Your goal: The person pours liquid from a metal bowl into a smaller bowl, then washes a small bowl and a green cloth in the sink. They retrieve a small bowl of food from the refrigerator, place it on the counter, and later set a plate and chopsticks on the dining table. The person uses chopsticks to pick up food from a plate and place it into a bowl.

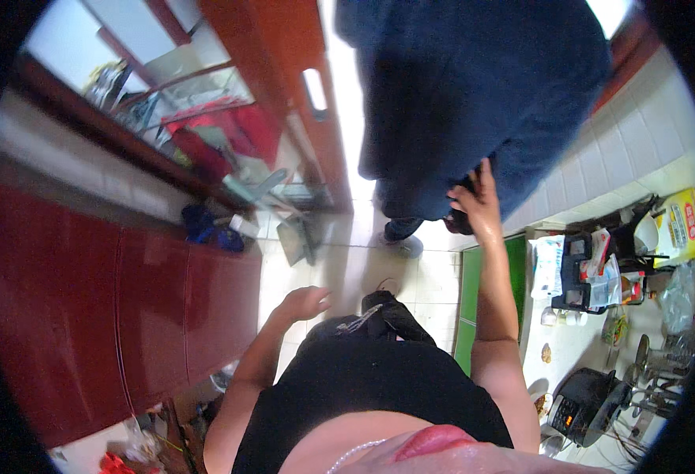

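Observation:
My left hand (304, 303) hangs at my side over the tiled floor, loosely bent, with nothing visible in it. Ahead, my right hand (479, 204) reaches out with its fingers spread. It lies over a dark object (459, 221) at the lower part of another person's dark blue clothing (472, 101). Whether I grip that object or only touch it cannot be made out. The other person stands close in front of me, with one grey shoe (403, 246) showing on the floor.
A red-brown door (288, 59) with a bright handle recess stands ahead left. By it are a dustpan (295, 240) and a dark red cabinet (146, 308). On the right, a counter (560, 349) over green cabinet doors (467, 296) holds a black electric cooker (587, 406) and a black rack (572, 272).

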A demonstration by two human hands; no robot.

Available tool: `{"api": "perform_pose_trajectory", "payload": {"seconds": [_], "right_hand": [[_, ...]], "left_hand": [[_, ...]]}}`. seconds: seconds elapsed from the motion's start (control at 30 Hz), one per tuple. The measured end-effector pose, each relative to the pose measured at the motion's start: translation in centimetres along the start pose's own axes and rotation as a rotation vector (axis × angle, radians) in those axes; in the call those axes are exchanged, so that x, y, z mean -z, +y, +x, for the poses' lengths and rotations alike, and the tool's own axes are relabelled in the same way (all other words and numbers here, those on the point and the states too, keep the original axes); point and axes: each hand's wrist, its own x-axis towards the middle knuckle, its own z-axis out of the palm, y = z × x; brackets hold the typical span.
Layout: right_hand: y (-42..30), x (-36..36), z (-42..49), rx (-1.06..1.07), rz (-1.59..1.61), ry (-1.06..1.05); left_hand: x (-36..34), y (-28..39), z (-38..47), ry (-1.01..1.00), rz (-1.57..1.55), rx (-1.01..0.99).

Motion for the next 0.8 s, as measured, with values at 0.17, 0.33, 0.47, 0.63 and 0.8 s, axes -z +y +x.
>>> {"api": "perform_pose_trajectory", "payload": {"seconds": [0.17, 0.33, 0.47, 0.63, 0.8], "right_hand": [[2.2, 0.5, 4.3, 0.118, -0.023, -0.082], [2.1, -1.0, 13.2, 0.123, -0.556, 0.108], [2.1, 0.1, 18.6, -0.046, -0.558, 0.179], [2.7, 2.6, 24.4, -0.083, -0.721, 0.232], [2.4, 4.2, 28.7, 0.058, -0.594, 0.132]], "left_hand": [[3.1, 4.2, 6.1, 0.139, -0.004, -0.068], [2.0, 2.0, 8.5, 0.139, -0.001, -0.042], [1.2, -1.9, 8.9, -0.087, 0.022, 0.157], [2.8, -4.0, 12.0, -0.12, -0.155, 0.193], [9.2, -4.1, 20.4, -0.042, -0.262, 0.137]]}}
